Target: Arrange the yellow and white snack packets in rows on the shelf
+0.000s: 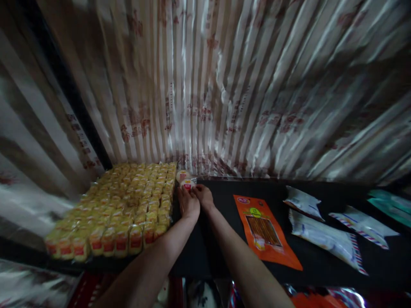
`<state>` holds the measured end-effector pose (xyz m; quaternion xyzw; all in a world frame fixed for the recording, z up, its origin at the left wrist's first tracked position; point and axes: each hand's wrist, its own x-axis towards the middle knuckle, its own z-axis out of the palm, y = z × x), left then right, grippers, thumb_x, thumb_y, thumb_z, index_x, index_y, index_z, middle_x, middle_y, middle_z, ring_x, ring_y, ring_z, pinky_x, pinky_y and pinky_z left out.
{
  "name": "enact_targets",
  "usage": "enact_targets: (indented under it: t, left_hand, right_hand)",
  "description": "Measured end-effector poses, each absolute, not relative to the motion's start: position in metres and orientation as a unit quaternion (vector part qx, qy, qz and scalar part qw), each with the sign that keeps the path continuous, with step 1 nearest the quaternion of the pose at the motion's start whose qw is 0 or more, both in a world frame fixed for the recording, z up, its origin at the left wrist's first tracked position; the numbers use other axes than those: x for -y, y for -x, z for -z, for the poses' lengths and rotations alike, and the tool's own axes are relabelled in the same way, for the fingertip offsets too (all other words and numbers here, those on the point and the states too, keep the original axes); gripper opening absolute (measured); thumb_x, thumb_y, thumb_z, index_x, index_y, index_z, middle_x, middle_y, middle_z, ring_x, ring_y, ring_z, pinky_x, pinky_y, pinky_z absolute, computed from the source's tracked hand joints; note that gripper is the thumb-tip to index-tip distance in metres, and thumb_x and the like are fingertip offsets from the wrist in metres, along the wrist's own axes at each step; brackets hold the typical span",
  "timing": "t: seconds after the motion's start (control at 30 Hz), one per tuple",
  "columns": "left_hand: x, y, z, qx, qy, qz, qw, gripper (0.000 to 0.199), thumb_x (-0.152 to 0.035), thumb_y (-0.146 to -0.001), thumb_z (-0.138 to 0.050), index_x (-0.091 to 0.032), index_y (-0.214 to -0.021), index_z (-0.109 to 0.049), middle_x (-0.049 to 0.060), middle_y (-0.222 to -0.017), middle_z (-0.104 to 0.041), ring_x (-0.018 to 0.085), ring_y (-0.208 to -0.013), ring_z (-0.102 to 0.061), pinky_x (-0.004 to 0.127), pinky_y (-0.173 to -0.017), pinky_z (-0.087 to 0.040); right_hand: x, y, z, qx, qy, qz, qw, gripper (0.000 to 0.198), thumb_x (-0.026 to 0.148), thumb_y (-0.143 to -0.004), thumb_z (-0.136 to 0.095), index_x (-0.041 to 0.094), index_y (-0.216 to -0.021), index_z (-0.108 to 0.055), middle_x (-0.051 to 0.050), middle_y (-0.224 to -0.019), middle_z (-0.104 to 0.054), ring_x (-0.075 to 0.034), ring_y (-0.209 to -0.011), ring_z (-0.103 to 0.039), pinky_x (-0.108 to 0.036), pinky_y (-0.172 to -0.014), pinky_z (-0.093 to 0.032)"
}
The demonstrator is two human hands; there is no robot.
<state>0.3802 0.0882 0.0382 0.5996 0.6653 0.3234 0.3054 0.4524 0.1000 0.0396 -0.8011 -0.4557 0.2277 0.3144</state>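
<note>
My two hands meet at the back of a black shelf (221, 239), both on a small wrapped round cake (187, 183) with a red label. My left hand (189, 204) grips its near side, beside a big block of yellow wrapped cakes (128, 205). The fingers of my right hand (203, 196) are closed at the cake's right edge; the fingertips are partly hidden. Just behind, touching or overlapping it, lies another pale round cake (182, 174) in clear wrap.
Right of my arms lies an orange snack packet (265, 231). Farther right are white packets (324, 235) with striped ends and a green packet (390, 205). Striped plastic sheeting (205, 85) hangs behind the shelf. A dark pole (69, 92) slants at left. More packages show below the front edge.
</note>
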Motion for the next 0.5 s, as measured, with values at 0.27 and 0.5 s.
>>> enact_targets:
  t: [0.27,0.5]
  left_hand:
    - [-0.111,-0.384,-0.035,-0.646,-0.61,-0.345,0.302,0.041,-0.011,-0.085,-0.036,-0.007,-0.122,-0.053,0.018,-0.134,-0.05,0.022,-0.131,-0.04,0.031,-0.111,-0.03]
    - [-0.129,-0.384,-0.038,-0.654,-0.606,-0.316,0.326,0.038,-0.015,-0.088,-0.034,-0.005,-0.117,-0.056,0.02,-0.129,-0.054,0.025,-0.125,-0.047,0.034,-0.107,-0.034]
  right_hand:
    - [-0.128,-0.452,-0.04,0.47,0.805,-0.211,0.295,0.026,0.034,-0.087,-0.051,0.021,-0.102,-0.068,-0.006,-0.095,-0.072,-0.016,-0.087,-0.066,-0.021,-0.068,-0.045]
    - [-0.14,-0.45,-0.041,0.481,0.82,-0.192,0.244,0.028,0.04,-0.086,-0.05,0.023,-0.101,-0.068,-0.007,-0.1,-0.07,-0.018,-0.089,-0.066,-0.023,-0.065,-0.045]
